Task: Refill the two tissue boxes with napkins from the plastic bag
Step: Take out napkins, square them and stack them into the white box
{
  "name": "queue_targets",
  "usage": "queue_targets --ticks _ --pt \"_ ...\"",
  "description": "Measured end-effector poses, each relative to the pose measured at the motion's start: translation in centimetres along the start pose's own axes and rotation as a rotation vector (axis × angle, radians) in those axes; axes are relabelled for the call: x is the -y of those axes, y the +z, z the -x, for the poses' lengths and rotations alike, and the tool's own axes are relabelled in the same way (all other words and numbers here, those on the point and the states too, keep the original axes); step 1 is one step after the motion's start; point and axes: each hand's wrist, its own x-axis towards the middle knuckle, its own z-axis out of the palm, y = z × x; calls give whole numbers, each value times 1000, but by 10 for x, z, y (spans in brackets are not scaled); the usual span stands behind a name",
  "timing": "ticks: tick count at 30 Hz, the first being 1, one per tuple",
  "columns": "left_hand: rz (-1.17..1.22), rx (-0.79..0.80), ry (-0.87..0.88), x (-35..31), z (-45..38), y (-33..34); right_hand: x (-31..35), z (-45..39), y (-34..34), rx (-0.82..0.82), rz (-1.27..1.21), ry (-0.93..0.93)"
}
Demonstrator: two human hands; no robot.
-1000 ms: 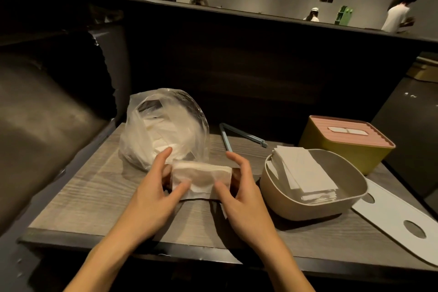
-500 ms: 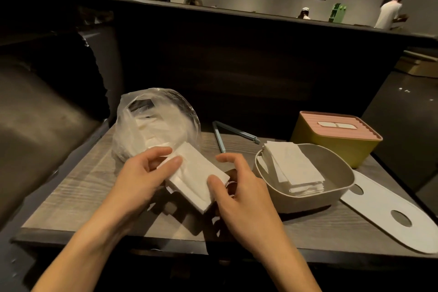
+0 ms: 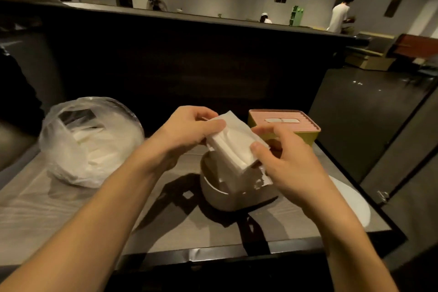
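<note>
A stack of white napkins [image 3: 233, 143] is held tilted in the air just above the open beige tissue box [image 3: 214, 193]. My left hand [image 3: 187, 129] grips the stack's far left end. My right hand [image 3: 282, 156] pinches its near right end. The beige box sits on the wooden table, with some napkins inside, mostly hidden behind the stack and my right hand. A clear plastic bag [image 3: 90, 140] with more napkins lies at the left. The yellow tissue box [image 3: 284, 124] with its pink lid on stands behind my hands.
The white lid [image 3: 355, 204] of the beige box lies flat at the table's right edge, partly hidden by my right arm. A dark partition wall rises right behind the table [image 3: 59, 208]. People stand far off in the room beyond.
Both hands have lifted the napkin stack from beside the plastic bag and carried it right, over the beige box. The view has shifted right as well.
</note>
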Motion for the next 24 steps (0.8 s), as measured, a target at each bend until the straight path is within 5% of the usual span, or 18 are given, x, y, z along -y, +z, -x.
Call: queue_targets --ticks 7,18,24 --pt "-133 127 -7 -14 -40 67 -36 -3 -35 36 158 138" --pt "-328 172 -13 -10 -49 79 -36 5 -37 59 272 161" --pt "-838 173 110 -27 -48 100 -34 -5 -34 145 592 164"
